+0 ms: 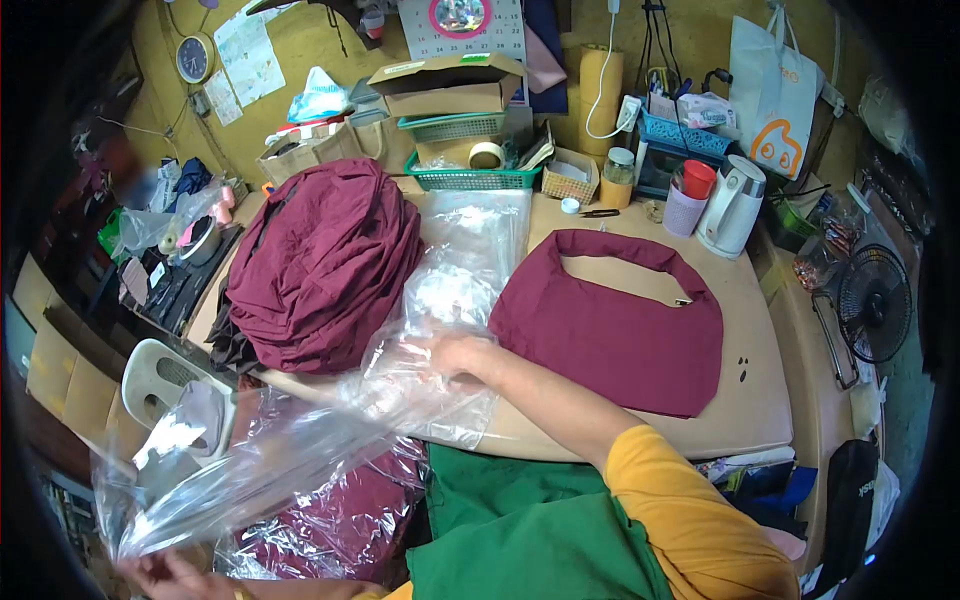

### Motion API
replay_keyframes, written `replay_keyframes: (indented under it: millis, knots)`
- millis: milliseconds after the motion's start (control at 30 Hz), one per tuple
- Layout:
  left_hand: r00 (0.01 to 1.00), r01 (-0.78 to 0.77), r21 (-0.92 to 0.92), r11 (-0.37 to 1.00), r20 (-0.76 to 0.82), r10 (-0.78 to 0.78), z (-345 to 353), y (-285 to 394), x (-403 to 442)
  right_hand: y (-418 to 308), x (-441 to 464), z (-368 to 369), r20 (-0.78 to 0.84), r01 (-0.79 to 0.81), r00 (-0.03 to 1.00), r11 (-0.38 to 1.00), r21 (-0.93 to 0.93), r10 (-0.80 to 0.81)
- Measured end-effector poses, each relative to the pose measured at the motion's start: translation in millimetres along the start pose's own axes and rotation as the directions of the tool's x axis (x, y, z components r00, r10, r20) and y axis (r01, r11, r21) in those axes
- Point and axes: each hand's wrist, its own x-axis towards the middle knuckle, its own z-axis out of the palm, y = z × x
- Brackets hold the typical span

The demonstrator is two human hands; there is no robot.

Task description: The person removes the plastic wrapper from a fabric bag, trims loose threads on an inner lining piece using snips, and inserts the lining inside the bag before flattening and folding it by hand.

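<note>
A clear plastic bag (260, 470) stretches from the lower left to the middle of the table. My left hand (165, 575), at the lower left edge, has its fingers closed on one end of it. My right hand (455, 355) lies over the plastic near the table's middle, its fingers hidden by glare and film. More clear bags (470, 240) lie flat behind it. To the right rests a maroon shoulder bag (610, 340), flat, its strap forming a loop. A heap of maroon cloth bags (320, 260) stands at the left.
Plastic-wrapped maroon items (330, 520) sit below the table edge (540, 450). At the back are green baskets (470, 178), a cardboard box (445, 90), a jar (618, 180), a red cup (698, 178) and a kettle (732, 205). A fan (873, 303) is at right, a white chair (150, 375) at left.
</note>
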Motion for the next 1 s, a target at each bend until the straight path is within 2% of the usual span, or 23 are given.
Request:
replay_keyframes:
  millis: [33, 67, 133, 167, 200, 267, 300, 333, 367, 400, 467, 500, 567, 600, 633, 667, 733, 767, 800, 867, 933, 967, 1000]
  knots:
    - [0.814, -0.369, 0.564, 0.739, -0.187, 0.55, 14.1, 48.0, 9.6, 0.0, 1.3, 0.4, -0.004, -0.021, 1.0, 0.999, 0.042, 0.021]
    - [0.809, -0.372, 0.563, 0.738, -0.192, 0.555, 6.7, 47.7, 13.9, -8.9, -8.4, 0.1, -0.011, -0.015, 1.0, 0.999, 0.045, 0.016]
    - [0.88, -0.36, 0.578, 0.732, -0.049, 0.472, 5.3, 48.3, 0.2, -30.6, -33.2, 18.5, -0.284, 0.192, 0.922, 0.947, -0.259, -0.265]
    - [0.91, -0.356, 0.484, 0.799, -0.013, 0.414, 30.9, 63.2, -25.2, -36.9, -39.1, 37.6, -0.416, 0.245, 0.804, 0.874, -0.419, -0.424]
    - [0.94, -0.334, 0.347, 0.876, 0.049, 0.339, 59.6, 80.4, -58.6, -39.1, -36.5, 61.4, -0.543, 0.313, 0.579, 0.781, -0.541, -0.608]
    - [0.919, -0.251, 0.013, 0.968, 0.317, 0.234, 114.8, 138.9, -139.4, -81.4, -107.5, 24.8, -0.246, 0.471, 0.838, 0.873, -0.123, -0.487]
    - [0.858, -0.096, -0.179, 0.979, 0.484, 0.173, 133.1, 189.5, -178.7, -73.1, -110.8, 28.7, -0.243, 0.471, 0.839, 0.873, -0.124, -0.487]
    - [0.671, 0.07, -0.256, 0.964, 0.728, 0.144, 138.3, 189.8, -218.5, -61.6, -114.2, 35.3, -0.118, 0.412, 0.905, 0.778, 0.474, -0.408]
    - [0.578, 0.043, -0.397, 0.917, 0.758, 0.301, 148.8, 230.2, -240.7, -50.6, -120.9, 40.6, 0.042, 0.144, 0.916, 0.424, 0.894, -0.4]
    - [0.471, 0.154, -0.478, 0.864, 0.805, 0.361, 155.6, 252.1, -261.1, -40.2, -132.6, 42.5, -0.003, 0.05, 0.923, 0.114, 0.992, -0.385]
    - [0.357, 0.239, -0.491, 0.838, 0.847, 0.395, 163.1, 270.5, -297.5, -6.3, -133.9, 47.0, -0.134, 0.193, 0.955, 0.209, 0.959, -0.265]
    - [0.273, 0.285, -0.459, 0.842, 0.881, 0.387, 167.1, 276.9, -306.8, 12.0, -136.2, 48.1, -0.158, 0.193, 0.971, 0.193, 0.962, -0.181]
    - [0.21, 0.283, -0.473, 0.834, 0.88, 0.427, 176.1, 285.2, -319.2, 31.6, -155.7, 40.2, -0.173, 0.186, 0.981, 0.173, 0.967, -0.085]
    - [0.154, 0.278, -0.494, 0.824, 0.87, 0.469, 180.5, 288.5, -325.6, 29.4, -175.6, 26.1, -0.18, 0.173, 0.982, -0.122, 0.977, -0.053]
    - [0.157, 0.24, -0.526, 0.816, 0.85, 0.502, 183.4, 290.3, -332.8, 29.6, -187.8, 18.8, -0.18, 0.157, 0.984, -0.406, 0.9, -0.019]
    - [0.152, 0.245, -0.523, 0.816, 0.852, 0.501, 183.5, 294.7, -337.0, 32.8, -192.3, 21.4, -0.176, 0.155, 0.984, -0.409, 0.899, -0.014]
    - [0.01, 0.253, -0.47, 0.846, 0.875, 0.483, 183.8, 304.2, -345.3, 38.2, -201.5, 31.1, -0.458, 0.448, 0.877, 0.102, 0.888, 0.144]
    - [0.006, 0.256, -0.467, 0.847, 0.877, 0.481, 183.8, 307.9, -349.6, 57.6, -194.8, 44.6, -0.49, 0.437, 0.867, 0.342, 0.832, 0.086]
    - [-0.045, 0.269, -0.481, 0.834, 0.859, 0.51, 183.4, 310.8, -353.6, 64.3, -191.0, 49.2, -0.486, 0.433, 0.87, 0.338, 0.836, 0.088]
    - [-0.101, 0.281, -0.491, 0.824, 0.839, 0.534, 183.6, 314.7, -354.4, 71.3, -187.4, 54.1, -0.524, 0.434, 0.816, 0.341, 0.834, 0.244]
    - [-0.262, 0.437, -0.456, 0.776, 0.76, 0.594, 183.8, 320.1, -343.3, 75.4, -189.3, 53.5, -0.566, 0.472, 0.775, 0.34, 0.814, 0.279]
    - [-0.312, 0.436, -0.483, 0.759, 0.711, 0.631, 184.9, 323.5, -324.8, 78.3, -190.0, 50.6, -0.611, 0.512, 0.728, 0.347, 0.786, 0.311]
    - [-0.255, 0.43, -0.486, 0.761, 0.743, 0.618, 186.3, 328.5, -305.3, 80.8, -191.4, 48.2, -0.652, 0.549, 0.676, 0.357, 0.756, 0.343]
